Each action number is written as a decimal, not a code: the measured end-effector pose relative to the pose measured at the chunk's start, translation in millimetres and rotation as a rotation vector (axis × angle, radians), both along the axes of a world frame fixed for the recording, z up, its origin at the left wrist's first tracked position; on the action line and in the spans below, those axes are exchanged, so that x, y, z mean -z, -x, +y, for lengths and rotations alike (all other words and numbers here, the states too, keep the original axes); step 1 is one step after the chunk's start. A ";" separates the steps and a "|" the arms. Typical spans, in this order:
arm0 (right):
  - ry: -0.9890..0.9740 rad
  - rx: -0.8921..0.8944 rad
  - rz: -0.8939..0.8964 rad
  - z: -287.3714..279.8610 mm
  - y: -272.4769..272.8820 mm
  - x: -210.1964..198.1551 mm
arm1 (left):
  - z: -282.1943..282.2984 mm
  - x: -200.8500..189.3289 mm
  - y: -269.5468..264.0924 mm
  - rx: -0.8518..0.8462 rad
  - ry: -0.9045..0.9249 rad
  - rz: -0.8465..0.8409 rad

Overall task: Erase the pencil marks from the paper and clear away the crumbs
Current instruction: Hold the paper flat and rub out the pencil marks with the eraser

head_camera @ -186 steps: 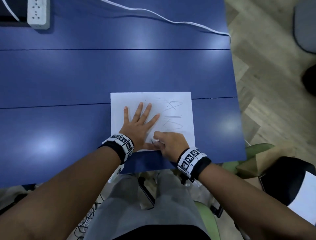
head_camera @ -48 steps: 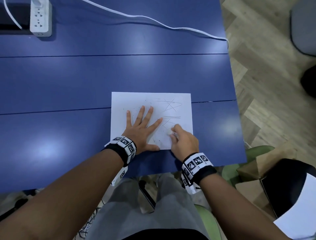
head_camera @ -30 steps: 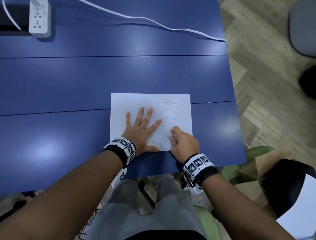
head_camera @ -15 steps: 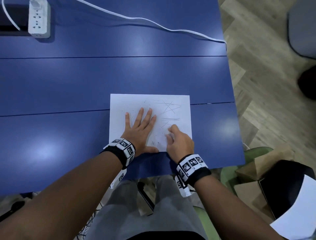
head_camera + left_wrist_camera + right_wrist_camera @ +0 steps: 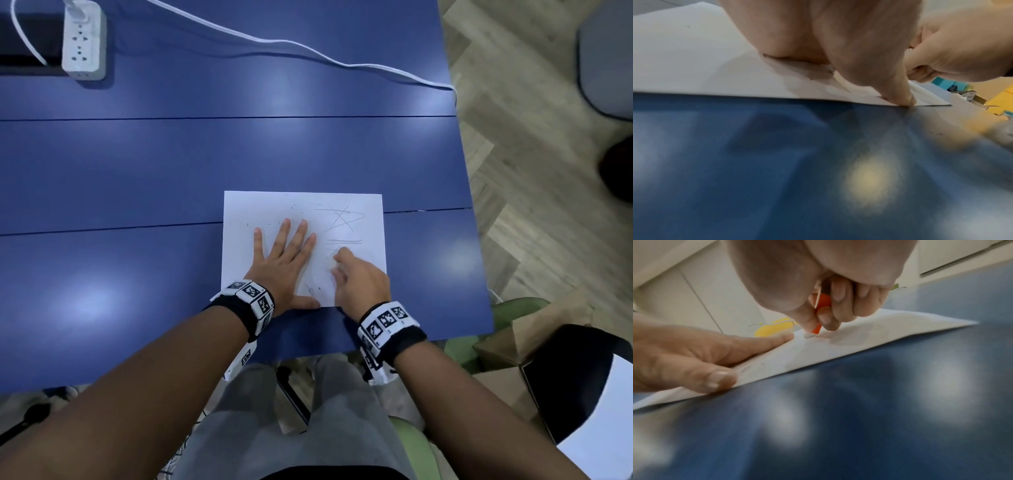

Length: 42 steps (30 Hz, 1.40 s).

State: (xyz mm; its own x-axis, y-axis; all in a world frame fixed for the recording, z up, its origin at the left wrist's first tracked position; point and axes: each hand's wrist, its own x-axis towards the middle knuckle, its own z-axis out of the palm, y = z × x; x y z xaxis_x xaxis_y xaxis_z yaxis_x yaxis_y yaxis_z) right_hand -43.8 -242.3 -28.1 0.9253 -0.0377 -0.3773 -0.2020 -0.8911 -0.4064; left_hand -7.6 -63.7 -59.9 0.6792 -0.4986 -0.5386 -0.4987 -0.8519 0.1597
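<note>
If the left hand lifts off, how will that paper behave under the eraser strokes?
Probably slides: the paper is one thin loose sheet on a glossy blue table. The left hand presses it flat, which suggests it needs pinning. Likely floppy and prone to buckle where the right hand rubs the eraser; its near edge already lies unevenly.
</note>
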 end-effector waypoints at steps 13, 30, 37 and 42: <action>0.015 0.077 -0.078 -0.5 -9.3 5.2 | 1.6 -0.8 -0.4 0.001 -0.002 -0.009; 0.048 -0.065 -0.022 1.7 -16.4 0.7 | -0.8 -0.4 -0.6 0.003 -0.008 -0.007; -0.010 -0.085 -0.017 14.3 -7.0 -0.5 | -0.7 1.5 0.4 0.011 -0.023 -0.018; 0.062 0.016 -0.054 -6.6 -26.6 1.7 | 0.2 0.0 -0.3 0.002 -0.012 -0.006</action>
